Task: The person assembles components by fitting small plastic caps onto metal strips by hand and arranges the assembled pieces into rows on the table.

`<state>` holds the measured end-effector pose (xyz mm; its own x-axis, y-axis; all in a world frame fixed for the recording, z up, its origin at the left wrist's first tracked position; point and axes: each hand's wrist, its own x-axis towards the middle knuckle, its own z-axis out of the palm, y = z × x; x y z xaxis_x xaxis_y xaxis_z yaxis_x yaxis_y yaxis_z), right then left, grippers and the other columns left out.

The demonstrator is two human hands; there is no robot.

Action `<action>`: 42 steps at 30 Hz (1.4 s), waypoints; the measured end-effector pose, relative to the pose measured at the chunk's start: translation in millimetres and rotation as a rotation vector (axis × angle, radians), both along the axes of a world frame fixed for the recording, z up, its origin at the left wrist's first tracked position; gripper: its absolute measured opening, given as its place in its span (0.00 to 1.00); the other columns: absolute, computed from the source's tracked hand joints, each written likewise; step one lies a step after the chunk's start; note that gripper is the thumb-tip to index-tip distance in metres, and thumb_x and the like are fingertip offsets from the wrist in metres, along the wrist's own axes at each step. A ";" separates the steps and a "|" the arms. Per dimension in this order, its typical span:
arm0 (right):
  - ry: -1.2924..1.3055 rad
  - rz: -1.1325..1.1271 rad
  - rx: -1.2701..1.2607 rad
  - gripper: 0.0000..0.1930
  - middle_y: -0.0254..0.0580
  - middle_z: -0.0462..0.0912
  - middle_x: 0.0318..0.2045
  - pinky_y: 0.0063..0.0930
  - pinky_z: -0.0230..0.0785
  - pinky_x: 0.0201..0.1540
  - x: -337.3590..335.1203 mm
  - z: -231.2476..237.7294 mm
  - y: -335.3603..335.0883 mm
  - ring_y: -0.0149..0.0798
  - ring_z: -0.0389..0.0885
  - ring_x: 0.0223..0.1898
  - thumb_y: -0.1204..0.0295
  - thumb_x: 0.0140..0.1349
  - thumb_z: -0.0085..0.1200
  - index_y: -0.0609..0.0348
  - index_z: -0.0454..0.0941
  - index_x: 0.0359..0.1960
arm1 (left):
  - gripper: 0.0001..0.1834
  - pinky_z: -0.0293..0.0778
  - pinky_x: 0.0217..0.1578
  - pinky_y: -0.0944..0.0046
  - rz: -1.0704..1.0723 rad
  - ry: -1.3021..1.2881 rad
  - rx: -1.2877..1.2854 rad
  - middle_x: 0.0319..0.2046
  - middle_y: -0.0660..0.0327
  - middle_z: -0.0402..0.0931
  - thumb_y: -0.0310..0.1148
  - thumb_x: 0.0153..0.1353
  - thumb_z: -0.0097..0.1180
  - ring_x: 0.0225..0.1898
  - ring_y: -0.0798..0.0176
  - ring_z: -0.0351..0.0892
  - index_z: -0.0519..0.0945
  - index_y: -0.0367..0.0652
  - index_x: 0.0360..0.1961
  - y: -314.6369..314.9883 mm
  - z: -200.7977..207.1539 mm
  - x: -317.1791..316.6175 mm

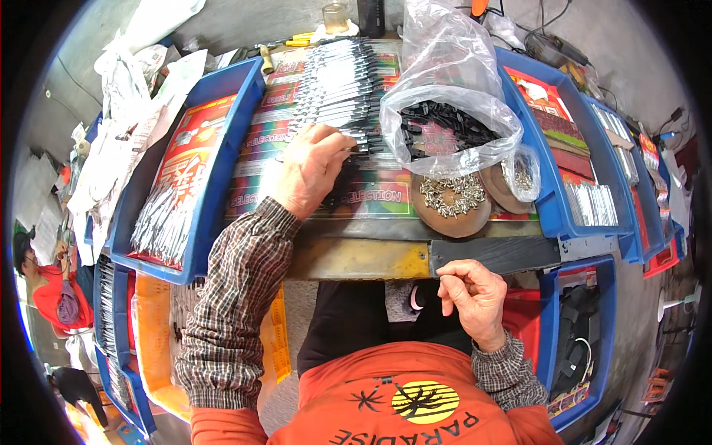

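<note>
Two bare hands work at a table [363, 258], with the clear bag [452, 67] of black parts [463, 130] as reference. Left of the bag, a row of metal strips [335, 89] lies; the left hand [314, 169] curls at its near end, its grip narrow, any held piece hidden. Nearer the wearer than the bag, the right hand [473, 295] hovers off the table's edge, grip pinched; whether it holds anything cannot be told. Screws [451, 196] lie in a round dish [460, 225] just before the bag; blue trays [593, 232] flank it.
</note>
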<state>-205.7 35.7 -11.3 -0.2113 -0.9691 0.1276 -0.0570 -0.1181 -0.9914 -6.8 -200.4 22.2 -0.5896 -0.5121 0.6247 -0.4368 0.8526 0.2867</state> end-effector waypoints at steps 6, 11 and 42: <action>-0.001 0.004 -0.006 0.05 0.36 0.79 0.25 0.14 0.67 0.21 1.8 1.5 -1.4 0.21 0.75 0.19 0.79 0.65 0.53 0.65 0.78 0.40 | 0.10 0.74 0.42 0.58 0.033 0.068 -0.028 0.37 0.54 0.79 0.20 0.53 0.59 0.41 0.50 0.79 0.82 0.39 0.37 9.5 4.2 10.8; -0.009 -0.001 0.012 0.05 0.37 0.79 0.25 0.14 0.67 0.21 3.3 -0.1 -2.7 0.22 0.75 0.19 0.81 0.64 0.52 0.67 0.78 0.40 | 0.09 0.76 0.40 0.59 0.034 0.028 0.045 0.36 0.54 0.79 0.21 0.52 0.60 0.39 0.50 0.80 0.81 0.39 0.36 39.1 10.8 40.9; 0.114 -0.085 0.096 0.04 0.35 0.75 0.21 0.14 0.64 0.17 7.0 8.9 -3.6 0.24 0.72 0.16 0.78 0.65 0.52 0.66 0.77 0.38 | 0.04 0.77 0.38 0.52 0.750 -0.618 0.004 0.29 0.52 0.81 0.25 0.51 0.57 0.36 0.48 0.82 0.81 0.45 0.28 -47.9 14.7 281.4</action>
<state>-198.7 32.1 -2.4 -0.2823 -0.9572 0.0633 -0.1752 -0.0134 -0.9844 274.6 -248.3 36.9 -0.3321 -0.8901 0.3121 -0.9411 0.2904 -0.1732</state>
